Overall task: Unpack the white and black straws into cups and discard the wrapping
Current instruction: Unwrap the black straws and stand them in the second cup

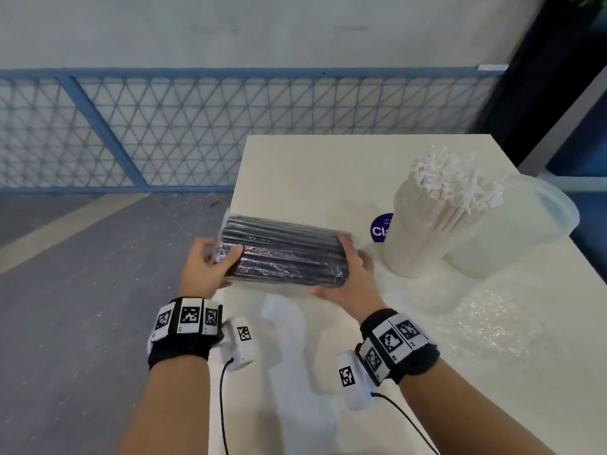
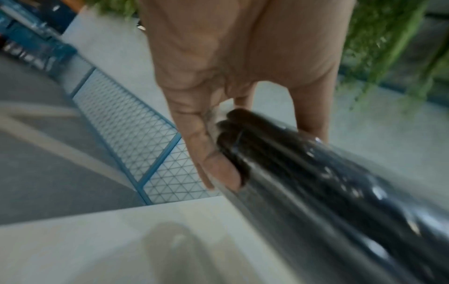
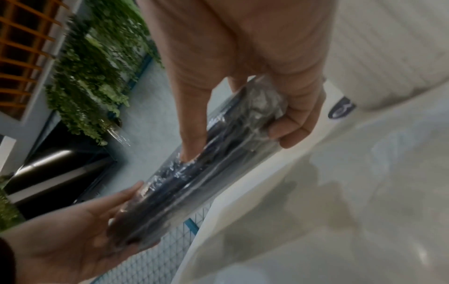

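Observation:
A pack of black straws (image 1: 285,254) in clear plastic wrap hangs lengthwise above the table's left edge, held at both ends. My left hand (image 1: 210,267) grips its left end, thumb on top; the left wrist view shows that hand (image 2: 218,134) round the pack (image 2: 328,192). My right hand (image 1: 348,274) holds the right end, and the right wrist view shows its fingers (image 3: 298,119) curled round the pack (image 3: 194,173). White straws (image 1: 443,205) stand bunched in a clear cup (image 1: 414,254) at the right. A second clear cup (image 1: 512,231) stands just behind it.
The cream table (image 1: 312,178) has a purple round sticker (image 1: 381,228) beside the cups. Crumpled clear wrapping (image 1: 489,320) lies on the table at the right. Grey floor and a blue mesh fence (image 1: 164,133) lie left of the table.

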`<act>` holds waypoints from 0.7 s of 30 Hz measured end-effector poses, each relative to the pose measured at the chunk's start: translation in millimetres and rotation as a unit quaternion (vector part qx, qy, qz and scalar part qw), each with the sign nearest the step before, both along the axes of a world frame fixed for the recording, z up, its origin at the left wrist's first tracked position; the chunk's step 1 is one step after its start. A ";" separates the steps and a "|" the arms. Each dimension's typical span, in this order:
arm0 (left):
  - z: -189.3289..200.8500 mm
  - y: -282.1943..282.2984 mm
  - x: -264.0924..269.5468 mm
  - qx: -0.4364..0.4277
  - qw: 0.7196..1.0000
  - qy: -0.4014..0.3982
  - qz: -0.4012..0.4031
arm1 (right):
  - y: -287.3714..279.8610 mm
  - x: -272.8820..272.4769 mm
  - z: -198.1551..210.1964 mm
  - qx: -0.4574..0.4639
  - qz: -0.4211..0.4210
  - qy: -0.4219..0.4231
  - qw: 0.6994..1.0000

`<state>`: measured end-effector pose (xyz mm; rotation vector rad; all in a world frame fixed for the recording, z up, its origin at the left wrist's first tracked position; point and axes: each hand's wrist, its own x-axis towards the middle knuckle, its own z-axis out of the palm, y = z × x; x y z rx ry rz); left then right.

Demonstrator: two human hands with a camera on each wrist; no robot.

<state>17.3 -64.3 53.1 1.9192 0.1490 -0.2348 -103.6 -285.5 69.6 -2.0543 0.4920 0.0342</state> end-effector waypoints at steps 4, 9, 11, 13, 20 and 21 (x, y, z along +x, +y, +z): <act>24.0 -12.8 0.0 -0.064 0.996 0.042 -0.046 | -10.2 -20.1 12.9 -0.069 -0.011 -0.045 0.997; 42.8 -26.0 -11.1 -0.137 0.984 0.044 -0.105 | -20.4 -39.1 7.9 -0.234 -0.033 -0.047 0.971; 47.4 -34.0 -16.9 -0.149 0.979 0.053 -0.131 | -18.8 -46.0 7.1 -0.373 -0.028 -0.043 0.926; 50.4 -43.9 -23.7 -0.138 0.977 0.050 -0.155 | -15.6 -53.5 9.6 -0.433 -0.010 -0.052 0.900; 75.0 -80.1 -59.0 -0.141 0.965 0.008 -0.221 | -41.4 -86.5 19.2 -0.371 -0.027 -0.165 0.914; 81.4 -85.1 -66.6 -0.150 0.961 -0.015 -0.230 | -49.9 -93.9 23.8 -0.348 -0.036 -0.178 0.920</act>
